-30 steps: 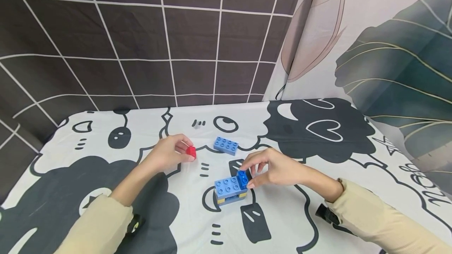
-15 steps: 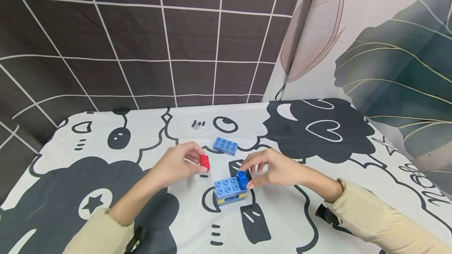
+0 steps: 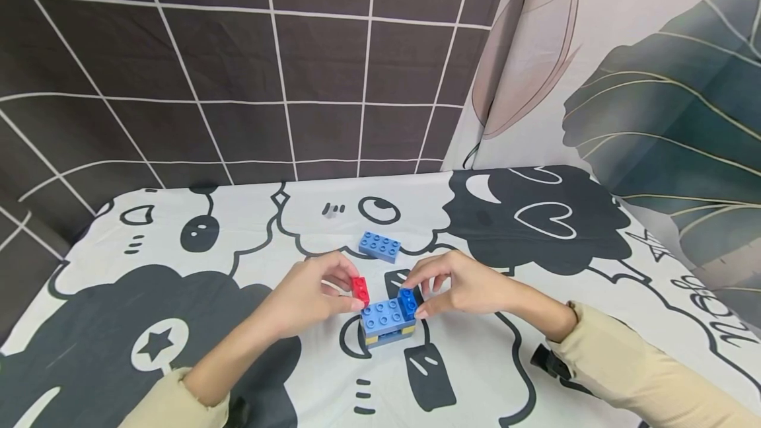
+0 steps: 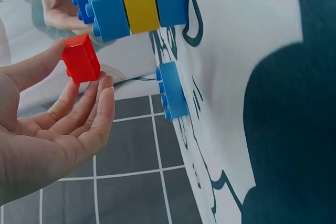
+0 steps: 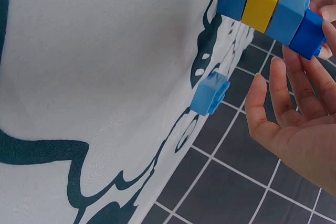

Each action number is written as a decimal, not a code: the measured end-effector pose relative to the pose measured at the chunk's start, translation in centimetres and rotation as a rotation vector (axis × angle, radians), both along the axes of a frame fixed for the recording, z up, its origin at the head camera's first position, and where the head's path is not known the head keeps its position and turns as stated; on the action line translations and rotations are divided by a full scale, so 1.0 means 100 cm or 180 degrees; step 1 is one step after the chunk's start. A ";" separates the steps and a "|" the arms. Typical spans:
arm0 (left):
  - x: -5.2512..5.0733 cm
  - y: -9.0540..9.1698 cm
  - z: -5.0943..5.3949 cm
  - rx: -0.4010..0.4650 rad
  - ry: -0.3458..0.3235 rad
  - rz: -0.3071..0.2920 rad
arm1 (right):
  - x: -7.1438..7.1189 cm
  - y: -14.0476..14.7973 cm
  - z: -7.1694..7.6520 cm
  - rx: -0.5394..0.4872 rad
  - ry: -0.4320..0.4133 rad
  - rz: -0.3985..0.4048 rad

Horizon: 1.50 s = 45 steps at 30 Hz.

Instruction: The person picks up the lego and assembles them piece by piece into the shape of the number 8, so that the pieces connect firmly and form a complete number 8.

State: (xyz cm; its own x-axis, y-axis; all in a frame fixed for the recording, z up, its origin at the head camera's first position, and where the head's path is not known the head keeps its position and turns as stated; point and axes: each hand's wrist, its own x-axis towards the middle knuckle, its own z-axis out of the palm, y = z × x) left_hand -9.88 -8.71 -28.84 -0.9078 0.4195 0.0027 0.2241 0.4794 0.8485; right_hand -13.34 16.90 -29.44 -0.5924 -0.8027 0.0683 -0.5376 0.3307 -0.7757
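In the head view my left hand point(image 3: 315, 292) pinches a small red brick point(image 3: 360, 290) at the left end of a stack of light blue bricks point(image 3: 380, 317) with yellow pieces between them. The left wrist view shows the red brick point(image 4: 81, 59) between thumb and fingers, apart from the stack point(image 4: 111, 9). My right hand point(image 3: 466, 283) grips a small dark blue brick point(image 3: 407, 303) on the stack's right end. In the right wrist view that dark blue brick point(image 5: 307, 34) sits against the light blue one, with fingers touching it.
A loose light blue brick point(image 3: 380, 246) lies on the patterned white cloth point(image 3: 321, 362) behind the stack. A dark gridded cloth point(image 3: 321, 58) hangs at the back, and a leaf-patterned curtain point(image 3: 672, 117) at the right.
My left hand has moved right and nearer the front with the red brick, from out on the cloth to beside the stack. The right hand and the stack have stayed in place.
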 end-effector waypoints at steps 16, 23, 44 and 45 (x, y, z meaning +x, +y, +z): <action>0.017 0.009 -0.003 -0.0063 0.0029 -0.0062 | 0.001 0.000 0.000 -0.0031 -0.0044 -0.0007; 0.020 0.009 -0.006 -0.0062 0.0095 -0.0086 | 0.001 0.000 0.000 -0.0039 -0.0036 -0.0003; 0.024 0.009 -0.010 0.0092 0.0147 -0.0075 | 0.000 0.000 0.000 -0.0007 0.0019 0.0006; 0.025 0.009 -0.010 0.0104 0.0150 -0.0068 | 0.000 0.000 0.000 -0.0010 0.0020 0.0011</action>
